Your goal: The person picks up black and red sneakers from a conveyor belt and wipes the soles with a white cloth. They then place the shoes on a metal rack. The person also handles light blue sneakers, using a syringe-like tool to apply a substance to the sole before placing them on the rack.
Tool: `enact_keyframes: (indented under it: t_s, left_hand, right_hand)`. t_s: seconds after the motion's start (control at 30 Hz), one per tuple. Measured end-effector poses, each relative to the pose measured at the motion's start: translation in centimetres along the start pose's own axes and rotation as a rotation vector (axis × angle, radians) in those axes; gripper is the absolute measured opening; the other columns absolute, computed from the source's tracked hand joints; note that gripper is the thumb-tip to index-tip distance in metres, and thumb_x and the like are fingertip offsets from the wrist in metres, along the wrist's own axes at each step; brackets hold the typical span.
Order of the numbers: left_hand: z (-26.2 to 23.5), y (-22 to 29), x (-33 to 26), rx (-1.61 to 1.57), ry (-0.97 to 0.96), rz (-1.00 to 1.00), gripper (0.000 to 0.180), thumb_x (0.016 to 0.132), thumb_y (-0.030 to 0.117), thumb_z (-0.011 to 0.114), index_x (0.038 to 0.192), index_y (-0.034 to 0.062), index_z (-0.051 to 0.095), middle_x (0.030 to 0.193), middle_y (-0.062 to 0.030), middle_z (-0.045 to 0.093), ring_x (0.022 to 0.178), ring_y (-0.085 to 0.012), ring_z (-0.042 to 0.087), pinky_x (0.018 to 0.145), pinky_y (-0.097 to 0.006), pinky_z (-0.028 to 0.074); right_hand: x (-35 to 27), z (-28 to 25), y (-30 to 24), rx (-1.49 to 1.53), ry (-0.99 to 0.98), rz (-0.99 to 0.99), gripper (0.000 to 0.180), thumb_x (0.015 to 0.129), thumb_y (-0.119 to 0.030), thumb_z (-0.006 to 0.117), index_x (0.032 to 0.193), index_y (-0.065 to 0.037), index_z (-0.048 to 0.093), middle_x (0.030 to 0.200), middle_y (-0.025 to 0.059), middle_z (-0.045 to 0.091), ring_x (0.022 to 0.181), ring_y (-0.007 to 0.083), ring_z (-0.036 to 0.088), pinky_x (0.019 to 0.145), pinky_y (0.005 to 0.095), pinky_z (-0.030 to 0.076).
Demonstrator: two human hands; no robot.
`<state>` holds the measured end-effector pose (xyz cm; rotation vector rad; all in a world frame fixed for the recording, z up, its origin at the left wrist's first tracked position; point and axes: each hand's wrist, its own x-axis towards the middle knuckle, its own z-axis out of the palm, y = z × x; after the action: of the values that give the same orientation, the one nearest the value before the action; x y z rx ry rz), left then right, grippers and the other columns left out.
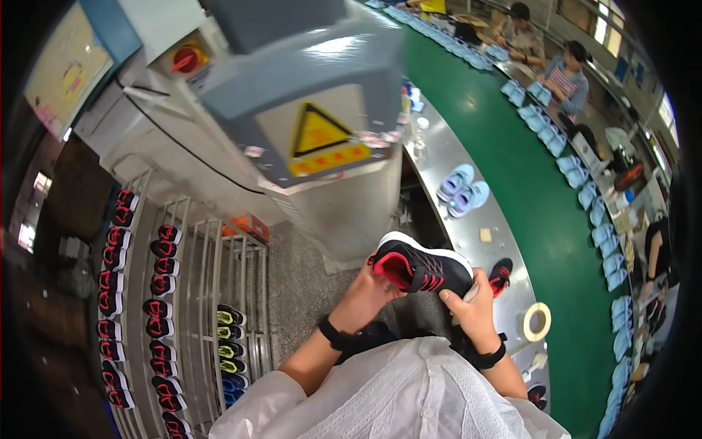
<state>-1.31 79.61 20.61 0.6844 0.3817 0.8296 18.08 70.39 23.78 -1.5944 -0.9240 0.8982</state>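
Observation:
A black sneaker point(441, 268) with red lining, red stripes and a white sole is held up in front of my body, tilted with its sole edge away from me. My left hand point(363, 296) grips it at the heel and collar. At the toe, my right hand point(475, 313) is closed with its thumb against the shoe. Something small and pale also shows between those right fingers, too hidden to name. Just beyond this hand, another black and red shoe point(500, 276) lies on the metal bench point(468, 233).
A grey machine point(307, 110) with a yellow warning sign stands ahead. Racks point(212, 285) of shoes line the left. The bench also carries a tape roll point(537, 323) and light blue shoes point(462, 192). Past it, a green conveyor belt point(504, 168) bears more blue shoes; people sit across it.

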Motion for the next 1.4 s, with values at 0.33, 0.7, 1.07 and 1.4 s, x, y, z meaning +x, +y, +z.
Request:
enact_keyframes:
  t_s: [0.33, 0.7, 1.07, 1.4]
  left_hand:
    - [-3.7, 7.7, 3.4, -0.312, 0.188, 0.176, 0.046, 0.092, 0.047, 0.047, 0.117, 0.0095, 0.054, 0.110, -0.0047, 0.061, 0.102, -0.0197, 0.058, 0.093, -0.038, 0.043]
    - [-4.6, 10.4, 9.5, -0.419, -0.015, 0.152, 0.041, 0.095, 0.039, 0.042, 0.121, 0.0087, 0.053, 0.118, -0.0039, 0.059, 0.111, -0.0210, 0.054, 0.096, -0.038, 0.041]
    - [-2.4, 10.9, 9.5, -0.383, -0.003, 0.197, 0.050, 0.094, 0.046, 0.040, 0.123, 0.0075, 0.049, 0.121, -0.0047, 0.056, 0.109, -0.0187, 0.054, 0.090, -0.035, 0.048]
    - [-1.2, 11.1, 9.4, -0.432, -0.003, 0.192, 0.050, 0.095, 0.045, 0.038, 0.125, 0.0063, 0.048, 0.123, -0.0061, 0.054, 0.115, -0.0214, 0.052, 0.095, -0.037, 0.046]
  right_hand:
    - [1.3, 7.1, -2.4, 0.272, -0.271, 0.025, 0.032, 0.076, -0.009, 0.073, 0.101, 0.000, 0.055, 0.082, 0.0031, 0.060, 0.061, 0.0041, 0.051, 0.049, 0.0179, 0.042]
    - [-1.2, 1.3, 8.1, 0.350, -0.109, 0.597, 0.015, 0.083, -0.014, 0.066, 0.087, -0.002, 0.057, 0.070, 0.0023, 0.056, 0.053, 0.0103, 0.053, 0.052, 0.0236, 0.044]
    - [-1.2, -0.1, 8.7, 0.372, -0.148, 0.637, 0.016, 0.089, -0.015, 0.060, 0.093, -0.003, 0.051, 0.072, 0.0077, 0.059, 0.056, 0.0160, 0.057, 0.051, 0.0284, 0.048]
    - [-0.8, 0.2, 8.5, 0.372, -0.182, 0.633, 0.013, 0.090, -0.014, 0.058, 0.091, -0.003, 0.051, 0.071, 0.0072, 0.058, 0.056, 0.0149, 0.057, 0.051, 0.0272, 0.047]
